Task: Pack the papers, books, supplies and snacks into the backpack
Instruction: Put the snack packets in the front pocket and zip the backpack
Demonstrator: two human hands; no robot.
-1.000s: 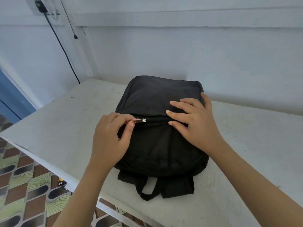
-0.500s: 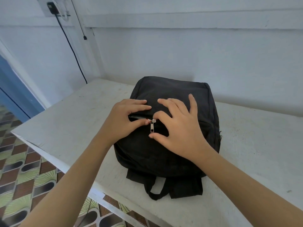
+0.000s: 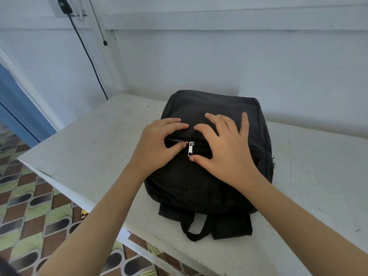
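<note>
A black backpack [image 3: 199,186] lies flat on the white table [image 3: 99,148], its straps and top loop toward me. A silver zipper pull [image 3: 191,149] hangs on the front pocket zipper, with a short open slit to its left. My left hand [image 3: 157,148] rests on the fabric left of the pull, its thumb tip beside the slider. My right hand [image 3: 223,148] lies spread on the bag to the right, thumb tip just below the pull. Neither hand grips the pull. No papers, books or snacks are visible.
The table's front edge [image 3: 65,194] runs diagonally at the left, with patterned floor tiles [image 3: 29,212] below. A white wall stands close behind the bag. A black cable [image 3: 87,54] hangs from a wall socket at the upper left.
My left hand let go of the zipper pull, which now hangs down. Both hands came together around the pull at the bag's middle. The view shifted left.
</note>
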